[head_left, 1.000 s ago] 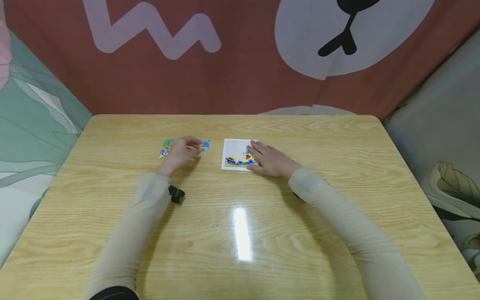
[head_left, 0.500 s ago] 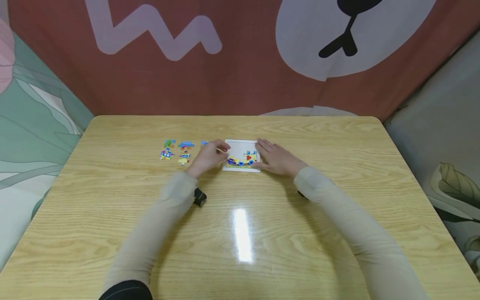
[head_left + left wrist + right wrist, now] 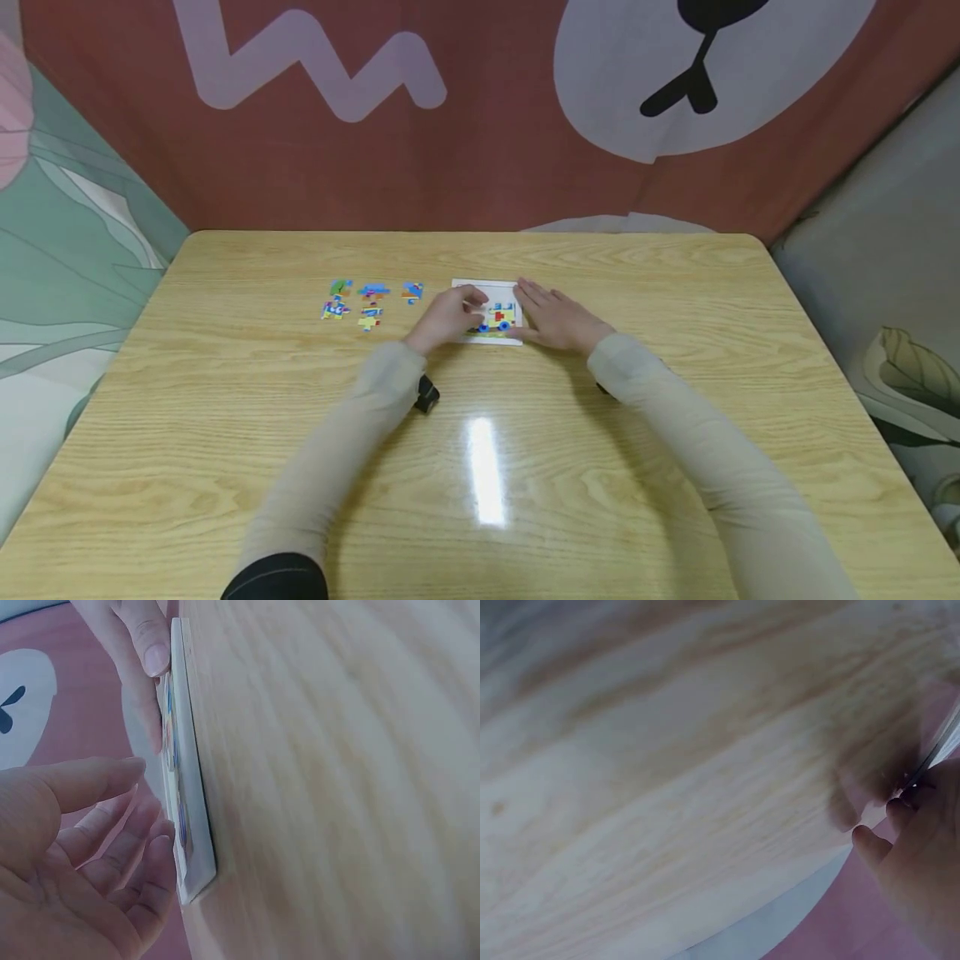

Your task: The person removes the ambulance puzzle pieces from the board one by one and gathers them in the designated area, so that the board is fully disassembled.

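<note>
A white-framed puzzle board (image 3: 487, 342) lies on the table, holding joined pieces of a colourful vehicle picture (image 3: 501, 317) along its lower part. Over its left half is my left hand (image 3: 450, 315), which covers some of the picture. In the left wrist view, the left thumb (image 3: 112, 780) stands apart from the loosely bent fingers (image 3: 154, 874), whose tips are right at the board's edge; no piece shows between them. My right hand (image 3: 558, 321) rests its extended fingers on the board's right edge. Its thumb (image 3: 155, 656) shows by the board in the left wrist view.
Left of the board lie several loose jigsaw pieces, among them a green one (image 3: 341, 287), a blue one (image 3: 412, 291) and a yellow one (image 3: 369, 322). The wooden table (image 3: 525, 467) meets a red printed cloth (image 3: 495, 167) at its back edge.
My left hand has moved right from the loose pieces to the board, carrying a thin piece on the way; that piece no longer shows in its fingers. The right hand stays at the board's edge.
</note>
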A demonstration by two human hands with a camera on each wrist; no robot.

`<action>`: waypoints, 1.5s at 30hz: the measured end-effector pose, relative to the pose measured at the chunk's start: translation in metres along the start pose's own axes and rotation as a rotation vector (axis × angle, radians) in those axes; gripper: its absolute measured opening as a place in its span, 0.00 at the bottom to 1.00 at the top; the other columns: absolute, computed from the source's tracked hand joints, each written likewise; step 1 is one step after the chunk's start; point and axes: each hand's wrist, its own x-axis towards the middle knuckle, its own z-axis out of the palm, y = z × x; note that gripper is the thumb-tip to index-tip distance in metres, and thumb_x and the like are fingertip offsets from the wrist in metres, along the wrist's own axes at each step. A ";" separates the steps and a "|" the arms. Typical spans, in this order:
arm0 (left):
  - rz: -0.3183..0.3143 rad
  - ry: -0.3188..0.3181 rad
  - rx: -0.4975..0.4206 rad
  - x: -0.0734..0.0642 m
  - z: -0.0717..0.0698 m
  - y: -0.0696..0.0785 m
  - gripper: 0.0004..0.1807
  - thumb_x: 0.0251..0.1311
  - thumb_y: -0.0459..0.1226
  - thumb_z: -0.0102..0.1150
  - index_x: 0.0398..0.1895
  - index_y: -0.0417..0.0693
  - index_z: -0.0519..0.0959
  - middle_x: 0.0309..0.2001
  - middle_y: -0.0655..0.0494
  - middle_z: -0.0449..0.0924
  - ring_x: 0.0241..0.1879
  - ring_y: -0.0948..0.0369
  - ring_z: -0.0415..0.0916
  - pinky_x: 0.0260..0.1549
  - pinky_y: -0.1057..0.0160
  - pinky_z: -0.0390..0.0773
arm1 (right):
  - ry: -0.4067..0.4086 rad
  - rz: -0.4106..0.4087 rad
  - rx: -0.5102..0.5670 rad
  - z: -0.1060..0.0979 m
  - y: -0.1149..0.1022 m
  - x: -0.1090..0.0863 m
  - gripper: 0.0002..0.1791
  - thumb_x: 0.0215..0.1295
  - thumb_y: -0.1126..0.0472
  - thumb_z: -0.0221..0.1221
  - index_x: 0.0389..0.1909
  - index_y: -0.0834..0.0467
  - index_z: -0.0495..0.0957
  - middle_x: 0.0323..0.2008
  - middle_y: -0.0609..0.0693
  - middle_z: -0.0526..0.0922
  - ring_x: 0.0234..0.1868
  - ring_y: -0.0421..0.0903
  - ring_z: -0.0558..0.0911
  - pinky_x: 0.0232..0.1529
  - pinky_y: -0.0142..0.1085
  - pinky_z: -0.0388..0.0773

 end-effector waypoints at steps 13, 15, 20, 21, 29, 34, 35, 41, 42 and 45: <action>0.008 -0.006 0.047 0.007 0.009 0.005 0.20 0.61 0.31 0.57 0.57 0.39 0.74 0.56 0.44 0.77 0.56 0.50 0.73 0.59 0.55 0.72 | -0.002 -0.018 -0.006 0.001 0.001 0.000 0.47 0.70 0.33 0.38 0.75 0.61 0.36 0.77 0.56 0.34 0.78 0.52 0.40 0.75 0.53 0.45; 0.006 -0.008 0.052 0.008 0.009 0.005 0.20 0.61 0.32 0.58 0.57 0.39 0.74 0.56 0.44 0.77 0.56 0.50 0.73 0.59 0.55 0.72 | -0.005 -0.014 -0.012 0.002 0.001 0.001 0.47 0.70 0.33 0.38 0.75 0.60 0.36 0.77 0.55 0.34 0.78 0.52 0.40 0.75 0.53 0.45; 0.008 -0.015 0.063 0.008 0.010 0.006 0.22 0.59 0.32 0.59 0.58 0.38 0.73 0.56 0.43 0.77 0.56 0.50 0.73 0.60 0.56 0.72 | -0.003 -0.014 -0.014 0.002 0.000 0.000 0.47 0.70 0.33 0.38 0.75 0.60 0.35 0.77 0.55 0.34 0.78 0.52 0.40 0.75 0.53 0.44; 0.008 -0.017 0.067 0.008 0.010 0.006 0.23 0.59 0.32 0.60 0.58 0.38 0.73 0.56 0.43 0.77 0.56 0.50 0.73 0.60 0.56 0.71 | -0.001 -0.016 -0.013 0.002 0.000 0.000 0.47 0.70 0.33 0.38 0.75 0.60 0.35 0.77 0.56 0.34 0.78 0.52 0.40 0.75 0.53 0.44; 0.007 -0.041 0.106 0.010 0.012 0.007 0.25 0.58 0.34 0.62 0.60 0.39 0.72 0.57 0.44 0.77 0.58 0.52 0.73 0.62 0.57 0.70 | -0.016 -0.004 -0.014 0.002 -0.001 -0.001 0.47 0.70 0.33 0.37 0.75 0.60 0.34 0.77 0.55 0.33 0.78 0.52 0.39 0.75 0.52 0.44; 0.014 -0.053 0.113 0.012 0.012 0.007 0.26 0.58 0.33 0.62 0.60 0.39 0.72 0.57 0.44 0.76 0.58 0.52 0.73 0.62 0.57 0.70 | -0.021 0.000 -0.008 0.001 0.000 -0.001 0.47 0.70 0.33 0.36 0.75 0.59 0.33 0.77 0.54 0.31 0.78 0.51 0.38 0.75 0.52 0.43; 0.020 -0.054 0.117 0.013 0.012 0.007 0.26 0.58 0.33 0.62 0.61 0.39 0.72 0.57 0.44 0.76 0.58 0.52 0.73 0.62 0.58 0.70 | -0.023 0.001 -0.005 0.001 0.000 -0.001 0.47 0.70 0.32 0.36 0.75 0.59 0.33 0.77 0.53 0.31 0.78 0.51 0.38 0.76 0.52 0.43; 0.039 -0.066 0.141 0.014 0.012 0.006 0.27 0.58 0.33 0.62 0.62 0.38 0.71 0.56 0.43 0.76 0.56 0.52 0.72 0.61 0.58 0.71 | -0.020 -0.001 -0.002 0.001 -0.001 -0.001 0.47 0.70 0.33 0.36 0.75 0.59 0.33 0.77 0.54 0.31 0.78 0.51 0.38 0.75 0.52 0.43; 0.041 -0.067 0.148 0.014 0.012 0.006 0.27 0.58 0.33 0.62 0.62 0.38 0.71 0.56 0.43 0.76 0.56 0.52 0.72 0.60 0.58 0.71 | -0.020 -0.001 -0.004 0.001 -0.001 -0.001 0.47 0.70 0.33 0.36 0.75 0.59 0.33 0.77 0.54 0.31 0.78 0.51 0.38 0.75 0.52 0.43; 0.047 -0.072 0.160 0.014 0.011 0.006 0.27 0.58 0.33 0.62 0.63 0.38 0.71 0.55 0.43 0.76 0.55 0.52 0.72 0.59 0.58 0.71 | -0.021 0.002 -0.005 0.001 -0.001 -0.001 0.47 0.70 0.32 0.36 0.75 0.59 0.33 0.77 0.54 0.30 0.78 0.51 0.38 0.76 0.52 0.42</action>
